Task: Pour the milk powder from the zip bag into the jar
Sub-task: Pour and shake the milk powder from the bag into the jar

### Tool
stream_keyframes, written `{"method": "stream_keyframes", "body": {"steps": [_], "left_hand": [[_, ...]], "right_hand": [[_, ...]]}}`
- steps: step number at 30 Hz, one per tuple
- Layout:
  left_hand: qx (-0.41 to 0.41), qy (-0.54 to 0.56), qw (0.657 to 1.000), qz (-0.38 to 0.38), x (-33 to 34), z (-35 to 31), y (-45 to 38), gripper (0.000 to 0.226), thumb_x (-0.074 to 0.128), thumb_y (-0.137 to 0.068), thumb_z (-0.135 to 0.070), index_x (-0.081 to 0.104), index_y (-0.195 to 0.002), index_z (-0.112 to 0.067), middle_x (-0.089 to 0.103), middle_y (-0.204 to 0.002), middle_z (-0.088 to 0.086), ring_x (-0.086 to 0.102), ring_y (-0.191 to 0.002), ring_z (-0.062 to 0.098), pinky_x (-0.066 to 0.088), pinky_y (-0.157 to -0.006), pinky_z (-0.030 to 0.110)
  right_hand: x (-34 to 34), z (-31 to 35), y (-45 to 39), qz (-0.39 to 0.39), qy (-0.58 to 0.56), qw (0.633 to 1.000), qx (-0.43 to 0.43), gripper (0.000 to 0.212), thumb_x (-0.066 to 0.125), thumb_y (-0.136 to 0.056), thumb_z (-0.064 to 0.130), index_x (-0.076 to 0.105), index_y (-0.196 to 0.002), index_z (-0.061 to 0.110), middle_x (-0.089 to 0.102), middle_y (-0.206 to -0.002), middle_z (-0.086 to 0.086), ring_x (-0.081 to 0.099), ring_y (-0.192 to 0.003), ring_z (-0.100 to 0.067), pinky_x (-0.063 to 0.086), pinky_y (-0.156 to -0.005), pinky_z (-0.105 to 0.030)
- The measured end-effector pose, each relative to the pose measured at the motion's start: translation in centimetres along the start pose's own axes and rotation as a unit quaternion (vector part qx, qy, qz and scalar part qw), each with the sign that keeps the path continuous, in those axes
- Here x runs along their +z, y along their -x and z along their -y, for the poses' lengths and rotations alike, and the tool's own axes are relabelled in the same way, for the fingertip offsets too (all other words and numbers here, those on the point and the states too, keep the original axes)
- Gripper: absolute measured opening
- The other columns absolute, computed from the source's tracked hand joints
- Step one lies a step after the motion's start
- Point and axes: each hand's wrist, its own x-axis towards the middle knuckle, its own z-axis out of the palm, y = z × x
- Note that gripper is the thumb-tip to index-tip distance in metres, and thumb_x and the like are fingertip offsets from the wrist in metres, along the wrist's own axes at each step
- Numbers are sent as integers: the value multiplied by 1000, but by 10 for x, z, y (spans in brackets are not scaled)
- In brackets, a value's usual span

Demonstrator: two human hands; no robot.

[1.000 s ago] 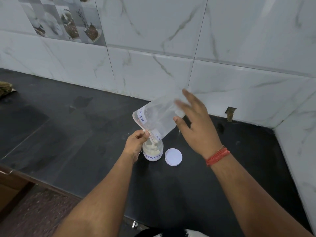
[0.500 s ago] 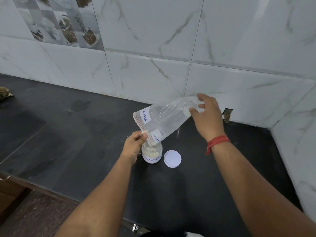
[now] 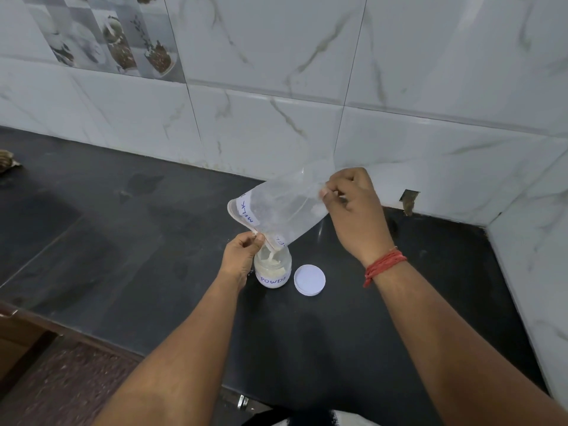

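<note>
Your left hand (image 3: 242, 250) pinched the clear plastic zip bag's (image 3: 285, 207) mouth directly over the small labelled glass jar (image 3: 273, 270); your right hand (image 3: 353, 207) gripped its raised bottom corner, long axis sloping down-left.

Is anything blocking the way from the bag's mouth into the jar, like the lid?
Nothing visible does. The white lid lies flat on the counter to the right of the jar, whose mouth is uncovered. The zip bag is tilted with its opening corner right over that mouth, and powder is falling in.
</note>
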Motion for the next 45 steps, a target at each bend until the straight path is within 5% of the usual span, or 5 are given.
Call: {"method": "stream_keyframes", "body": {"steps": [5,10,15,21,45], "left_hand": [[-5,6,1000,2,-1,2,-1,6,79,-89,-19,77,-86,-24,80,-93,-3,74,-88,15,58,-85,34],[-10,5,1000,10,0,2,-2,10,79,-88,-17,79,-82,-25,80,-95,-2,73,-97,20,55,-91,38],[-13,-6,1000,16,0,2,-2,3,79,-88,-19,79,-89,-22,80,-101,2,71,-106,25,54,-96,40],[-3,-19,1000,23,3,1,-1,5,78,-90,-19,79,-87,-23,80,-93,-5,74,-87,10,55,-76,23],[0,-29,999,30,5,-3,4,25,72,-93,-12,81,-75,-27,80,-87,-6,73,-82,10,55,-77,26]], "right_hand": [[-3,8,1,15,31,999,-28,15,57,-99,17,66,-89,10,54,-100,2,61,-79,-17,52,-75,-27],[-4,12,3,16,8,1000,-26,16,56,-99,11,65,-87,6,63,-97,-3,69,-71,-7,46,-66,-10],[2,9,5,22,22,999,-42,16,57,-98,12,63,-84,10,65,-86,-1,69,-84,-22,53,-79,-38],[9,7,8,-53,-4,996,-65,14,59,-95,16,66,-86,8,65,-85,-2,69,-77,-25,55,-72,-46],[10,13,20,-52,24,991,-124,8,62,-94,7,70,-93,7,67,-90,-2,64,-78,-19,54,-73,-39]]}}
